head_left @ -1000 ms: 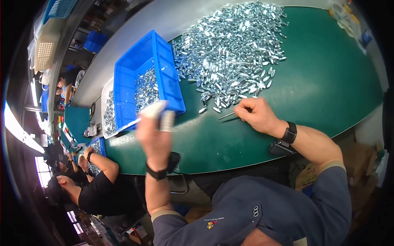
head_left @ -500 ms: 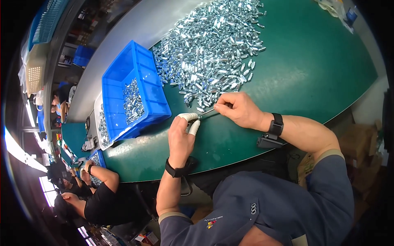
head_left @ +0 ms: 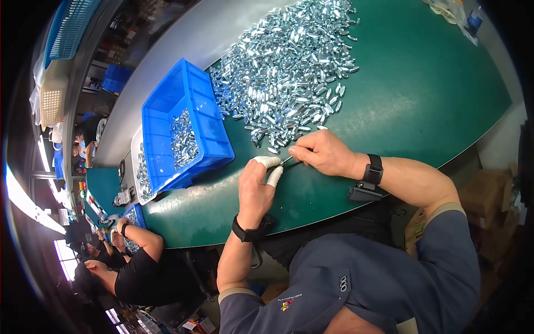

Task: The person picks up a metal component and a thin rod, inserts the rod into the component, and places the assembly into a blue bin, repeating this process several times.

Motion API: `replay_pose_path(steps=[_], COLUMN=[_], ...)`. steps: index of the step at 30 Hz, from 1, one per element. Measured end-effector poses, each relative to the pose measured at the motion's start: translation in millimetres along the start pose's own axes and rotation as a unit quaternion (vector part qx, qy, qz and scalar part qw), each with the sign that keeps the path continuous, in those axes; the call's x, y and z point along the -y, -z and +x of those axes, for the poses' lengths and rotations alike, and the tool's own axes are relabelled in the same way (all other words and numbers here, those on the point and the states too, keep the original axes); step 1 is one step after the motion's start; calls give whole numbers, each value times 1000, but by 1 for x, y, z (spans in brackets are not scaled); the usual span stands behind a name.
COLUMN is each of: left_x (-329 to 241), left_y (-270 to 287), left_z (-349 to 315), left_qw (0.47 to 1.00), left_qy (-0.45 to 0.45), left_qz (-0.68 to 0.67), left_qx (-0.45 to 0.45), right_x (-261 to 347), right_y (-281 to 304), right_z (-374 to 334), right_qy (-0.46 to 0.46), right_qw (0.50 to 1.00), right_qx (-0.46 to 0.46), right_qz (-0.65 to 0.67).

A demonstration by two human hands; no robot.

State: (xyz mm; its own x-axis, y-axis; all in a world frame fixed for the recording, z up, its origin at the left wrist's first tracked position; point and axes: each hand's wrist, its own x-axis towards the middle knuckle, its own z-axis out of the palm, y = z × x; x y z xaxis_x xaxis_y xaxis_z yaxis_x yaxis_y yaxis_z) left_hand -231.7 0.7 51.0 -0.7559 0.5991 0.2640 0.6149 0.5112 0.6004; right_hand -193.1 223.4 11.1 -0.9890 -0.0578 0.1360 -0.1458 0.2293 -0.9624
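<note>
My left hand (head_left: pixel 256 189), with white coverings on the thumb and a finger, pinches a small metal piece (head_left: pixel 282 163) that is mostly hidden by the fingertips. My right hand (head_left: pixel 325 153) grips a thin metal rod (head_left: pixel 289 159), whose far end meets the piece at my left fingertips. Both hands are just above the green table, close together. Beyond them spreads a large heap of small shiny metal pieces (head_left: pixel 283 72), its nearest loose pieces lying just past my fingers.
Left of the heap stands a blue bin (head_left: pixel 214 131) with similar metal pieces inside. A white tray (head_left: pixel 135 161) of pieces sits beside it. The green table (head_left: pixel 411 94) extends right. A co-worker in black (head_left: pixel 142 278) sits at the left.
My left hand has moved right, toward my right hand. Less of the rod shows between them. My right hand has barely moved.
</note>
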Motion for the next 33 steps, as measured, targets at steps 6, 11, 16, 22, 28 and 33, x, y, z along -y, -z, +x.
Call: replay_pose_path(steps=[6,11,16,22,28,33], left_x=[-5,-17,-13,-4,6,35], left_y=[0,20,77,132,71,18], left_z=[-5,-4,2,19,24,40], left_qw=[1000,998,984,946,986,972], left_qy=[-7,-44,-62,-52,18,-22], left_qz=[-13,46,149,247,154,231], left_qx=[7,4,-78,-203,-62,-17], right_x=[7,11,3,1,-3,-2], right_y=[-3,-3,-1,1,-2,1], right_z=[-3,-5,0,1,1,0], right_qy=[35,54,15,-17,-12,-15], right_qw=[997,998,996,994,994,996], right_qx=[47,23,-52,-61,-61,-46], right_qz=[-41,10,73,90,84,70])
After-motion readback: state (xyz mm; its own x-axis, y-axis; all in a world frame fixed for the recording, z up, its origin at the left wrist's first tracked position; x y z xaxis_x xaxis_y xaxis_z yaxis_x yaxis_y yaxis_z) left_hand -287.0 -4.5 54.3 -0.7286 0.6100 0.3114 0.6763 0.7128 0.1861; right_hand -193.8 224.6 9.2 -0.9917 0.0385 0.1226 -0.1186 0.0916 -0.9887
